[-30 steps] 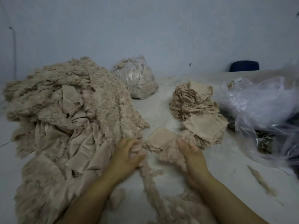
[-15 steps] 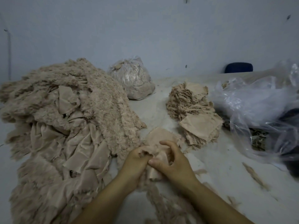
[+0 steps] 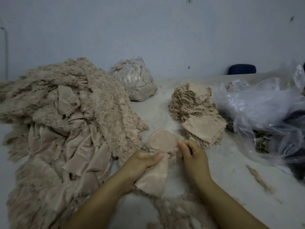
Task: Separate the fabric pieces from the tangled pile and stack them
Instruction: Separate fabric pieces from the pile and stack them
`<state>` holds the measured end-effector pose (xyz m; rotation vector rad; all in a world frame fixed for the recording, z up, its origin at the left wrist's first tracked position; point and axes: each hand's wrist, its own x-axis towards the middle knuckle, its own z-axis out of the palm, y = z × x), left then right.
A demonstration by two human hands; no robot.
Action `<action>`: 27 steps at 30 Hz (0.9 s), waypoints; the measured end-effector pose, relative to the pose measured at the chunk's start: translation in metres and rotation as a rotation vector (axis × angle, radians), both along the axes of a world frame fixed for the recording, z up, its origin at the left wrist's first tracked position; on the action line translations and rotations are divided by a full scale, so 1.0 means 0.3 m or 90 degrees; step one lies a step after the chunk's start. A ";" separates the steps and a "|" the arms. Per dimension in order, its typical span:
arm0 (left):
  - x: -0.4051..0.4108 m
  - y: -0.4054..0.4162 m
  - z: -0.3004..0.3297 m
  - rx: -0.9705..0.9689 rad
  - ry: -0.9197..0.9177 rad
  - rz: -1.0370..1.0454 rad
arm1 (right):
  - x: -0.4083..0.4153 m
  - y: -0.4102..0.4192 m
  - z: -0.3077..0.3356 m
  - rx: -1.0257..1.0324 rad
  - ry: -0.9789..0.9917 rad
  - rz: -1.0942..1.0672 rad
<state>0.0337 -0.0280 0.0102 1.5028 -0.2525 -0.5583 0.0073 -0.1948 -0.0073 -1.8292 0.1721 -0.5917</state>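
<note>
Left hand: curled round a beige fabric piece, thumb on top, gripping its upper end; the piece hangs from the fist down toward the table.
Right hand: fingers bent inward, pinching the frayed edge of fabric just beside the left thumb — the two hands nearly meet over the same bunch.
Rounded piece: a flat, pale pink-beige piece lying just beyond both hands, its near edge touching the bunch they hold.
Tangled pile: a big heap of fuzzy and smooth beige fabric filling the left side of the table, its right fringe reaching near the left hand.
Stack: sorted pieces piled beyond and to the right of the right hand, a flat square piece on the near top; apart from the hands.
Loose scraps: frayed fluff on the table between the forearms.
Tied bag: a clear bag stuffed with beige fabric at the back, by the wall.
Open plastic bag: crumpled clear plastic at the right edge — dark material shows under it.
Blue object: dark blue, behind the table's far edge; I cannot tell what it is.
</note>
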 end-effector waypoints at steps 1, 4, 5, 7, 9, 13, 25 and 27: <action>0.006 0.005 -0.001 -0.016 0.007 0.015 | -0.005 -0.005 0.001 -0.002 0.001 0.033; 0.014 0.004 -0.006 0.018 -0.029 -0.019 | -0.023 0.041 0.002 -0.040 0.024 0.265; 0.012 0.003 -0.006 0.038 -0.043 -0.037 | -0.024 0.057 -0.002 -0.045 0.016 0.303; 0.014 0.007 -0.011 0.045 -0.054 -0.053 | -0.016 0.065 -0.002 0.013 -0.011 0.275; 0.020 0.018 -0.010 0.026 -0.044 -0.069 | -0.008 0.047 0.002 0.102 -0.002 0.206; 0.031 0.040 -0.005 0.005 0.012 -0.040 | 0.004 -0.006 0.006 0.167 0.011 0.062; 0.037 -0.015 -0.020 0.002 -0.222 0.113 | -0.020 0.105 0.049 0.159 0.074 0.149; 0.048 -0.017 -0.030 0.099 -0.327 0.159 | -0.015 0.099 0.052 0.233 0.062 0.117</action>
